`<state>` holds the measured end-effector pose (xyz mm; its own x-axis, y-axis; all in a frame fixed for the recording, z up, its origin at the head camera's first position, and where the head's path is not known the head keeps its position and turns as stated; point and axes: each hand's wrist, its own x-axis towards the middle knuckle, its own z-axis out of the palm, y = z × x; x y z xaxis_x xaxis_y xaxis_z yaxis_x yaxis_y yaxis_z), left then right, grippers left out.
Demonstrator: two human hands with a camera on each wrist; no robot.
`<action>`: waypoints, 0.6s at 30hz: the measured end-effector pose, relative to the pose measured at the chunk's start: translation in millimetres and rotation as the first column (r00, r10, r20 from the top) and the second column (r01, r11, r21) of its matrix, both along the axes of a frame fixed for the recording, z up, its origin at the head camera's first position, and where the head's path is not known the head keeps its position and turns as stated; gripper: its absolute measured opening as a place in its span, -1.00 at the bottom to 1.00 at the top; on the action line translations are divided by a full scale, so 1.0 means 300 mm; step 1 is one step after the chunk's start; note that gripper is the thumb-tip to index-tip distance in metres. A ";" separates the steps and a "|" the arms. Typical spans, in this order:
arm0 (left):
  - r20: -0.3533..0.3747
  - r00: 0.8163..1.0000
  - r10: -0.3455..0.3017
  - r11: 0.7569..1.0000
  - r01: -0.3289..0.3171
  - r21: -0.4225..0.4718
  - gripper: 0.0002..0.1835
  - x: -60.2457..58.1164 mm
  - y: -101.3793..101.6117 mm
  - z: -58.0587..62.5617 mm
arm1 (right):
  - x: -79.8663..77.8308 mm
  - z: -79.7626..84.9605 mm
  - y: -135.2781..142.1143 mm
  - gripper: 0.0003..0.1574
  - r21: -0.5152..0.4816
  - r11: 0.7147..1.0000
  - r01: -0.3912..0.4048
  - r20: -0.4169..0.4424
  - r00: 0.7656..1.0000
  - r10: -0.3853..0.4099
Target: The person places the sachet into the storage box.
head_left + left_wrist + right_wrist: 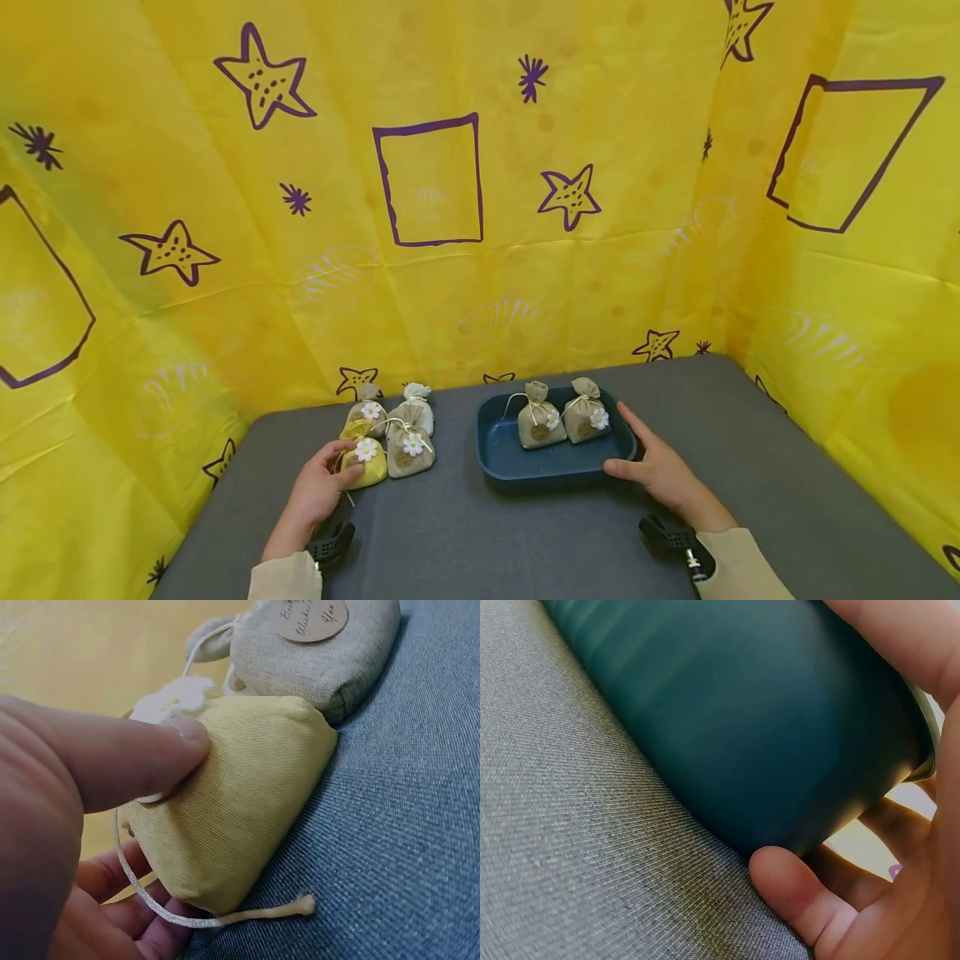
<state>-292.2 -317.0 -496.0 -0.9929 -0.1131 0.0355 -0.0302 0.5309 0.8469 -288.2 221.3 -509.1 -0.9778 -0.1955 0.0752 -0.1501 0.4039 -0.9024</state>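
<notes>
The left hand (318, 492) pinches a yellow pouch (370, 477) at the near left of a small group on the table (450, 542); its thumb lies across the front by a white flower, with fingers behind. A pale cord with a knotted end trails from this pouch. Touching it or just beside it on the right is a beige pouch (407, 472) with a flower and a round tag. On the far side of these two sit a tan pouch (356, 413), to the left, and a white pouch (426, 418), to the right.

Well apart from the left one, the right hand (663, 472) grips the right end of a dark blue tray (497, 452), thumb on the near side and fingers along the right side. Two more beige pouches (583, 426) stand side by side in the tray's far right part. A yellow cloth (427, 75) with purple starfish hangs behind the table.
</notes>
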 end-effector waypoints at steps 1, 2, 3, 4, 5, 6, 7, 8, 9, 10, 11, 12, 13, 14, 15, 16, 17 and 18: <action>-0.001 1.000 0.000 1.000 0.000 0.007 -0.55 0.001 0.001 0.001 | -0.001 -0.001 0.000 0.27 0.002 1.000 0.001 0.000 1.000 -0.001; -0.001 1.000 0.002 1.000 -0.002 0.010 -0.56 0.002 0.002 0.004 | -0.002 -0.001 -0.001 0.27 0.008 1.000 0.002 -0.002 1.000 -0.002; 0.000 1.000 0.004 1.000 -0.004 0.010 -0.58 0.003 0.003 0.005 | -0.003 -0.002 0.000 0.27 0.007 1.000 0.003 -0.002 1.000 -0.002; 0.002 1.000 0.006 1.000 -0.006 0.012 -0.59 0.005 0.004 0.007 | -0.003 -0.002 -0.001 0.27 0.010 1.000 0.003 -0.001 1.000 -0.003; 0.004 1.000 0.006 1.000 -0.006 0.009 -0.60 0.007 0.005 0.008 | -0.003 -0.003 -0.001 0.26 0.014 1.000 0.004 0.000 1.000 -0.004; 0.006 1.000 0.002 1.000 -0.002 0.008 -0.60 0.009 0.005 0.009 | -0.003 -0.004 -0.002 0.26 0.016 1.000 0.007 0.002 1.000 -0.007; 0.009 1.000 -0.004 1.000 0.004 0.005 -0.60 0.011 0.005 0.009 | -0.003 -0.005 -0.002 0.26 0.016 1.000 0.006 0.006 1.000 -0.006; 0.011 1.000 -0.012 1.000 0.012 0.005 -0.61 0.013 0.005 0.010 | -0.003 -0.005 -0.002 0.26 0.016 1.000 0.007 0.009 1.000 -0.007; 0.011 1.000 -0.020 1.000 0.020 0.007 -0.61 0.014 0.004 0.009 | -0.003 -0.005 -0.002 0.26 0.012 1.000 0.006 0.014 1.000 -0.006; 0.009 1.000 -0.028 1.000 0.028 0.011 -0.62 0.014 0.003 0.008 | -0.003 -0.006 -0.003 0.27 0.011 1.000 0.006 0.018 1.000 -0.006; 0.007 0.999 -0.036 0.999 0.035 0.009 -0.63 0.014 0.002 0.008 | -0.003 -0.006 -0.003 0.27 0.008 1.000 0.005 0.022 1.000 -0.005; 0.006 0.999 -0.040 0.999 0.040 0.010 -0.64 0.014 0.002 0.007 | -0.003 -0.005 -0.003 0.28 0.005 1.000 0.004 0.026 1.000 -0.005; 0.007 0.999 -0.042 0.999 0.042 0.011 -0.64 0.015 0.003 0.009 | -0.003 -0.004 -0.003 0.28 0.002 1.000 0.001 0.028 1.000 -0.001; 0.008 0.999 -0.041 0.999 0.041 0.010 -0.65 0.015 0.005 0.011 | -0.004 -0.004 -0.003 0.28 -0.001 1.000 0.002 0.031 1.000 -0.002; 0.010 0.999 -0.039 0.999 0.039 0.009 -0.65 0.015 0.007 0.014 | -0.005 -0.004 -0.003 0.28 -0.002 1.000 0.000 0.033 0.999 0.000; 0.012 0.999 -0.039 0.999 0.039 0.007 -0.66 0.016 0.009 0.017 | -0.006 -0.004 -0.002 0.28 -0.003 1.000 0.002 0.033 0.999 -0.002; 0.014 0.999 -0.037 0.999 0.037 0.005 -0.66 0.017 0.011 0.020 | -0.007 -0.004 -0.002 0.28 -0.001 1.000 0.001 0.033 0.999 -0.001; 0.018 0.999 -0.033 0.999 0.033 0.008 -0.66 0.018 0.013 0.022 | -0.008 -0.004 -0.002 0.28 0.000 1.000 0.001 0.031 1.000 -0.001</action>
